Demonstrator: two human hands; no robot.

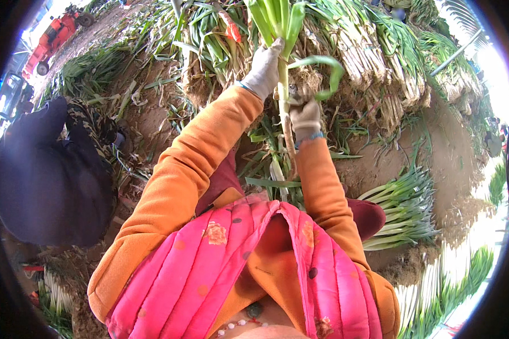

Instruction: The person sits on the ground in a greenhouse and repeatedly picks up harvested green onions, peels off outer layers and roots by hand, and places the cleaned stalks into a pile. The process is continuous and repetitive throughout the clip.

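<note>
My left hand (264,70), in a pale knit glove, grips a large green onion (283,84) where its leaves fan out from the white stalk. The onion stands nearly upright before me, leaves pointing away and root end towards my lap. Beside the stalk, my gloved right hand (305,116) has its fingers curled at a loose outer leaf (333,78), which arcs out from the stalk and down to the hand. The glove's fingertips look dark with soil. Part of the grip is hidden behind the fingers. Peeled leaves and stalks (275,169) lie below, between my knees.
Bundled untrimmed onions (360,51) are heaped ahead. Cleaned onions (403,207) lie by my right knee, with more rows (445,279) behind at the right. A person in dark clothing (53,178) is close at left. A red vehicle (53,40) stands far left.
</note>
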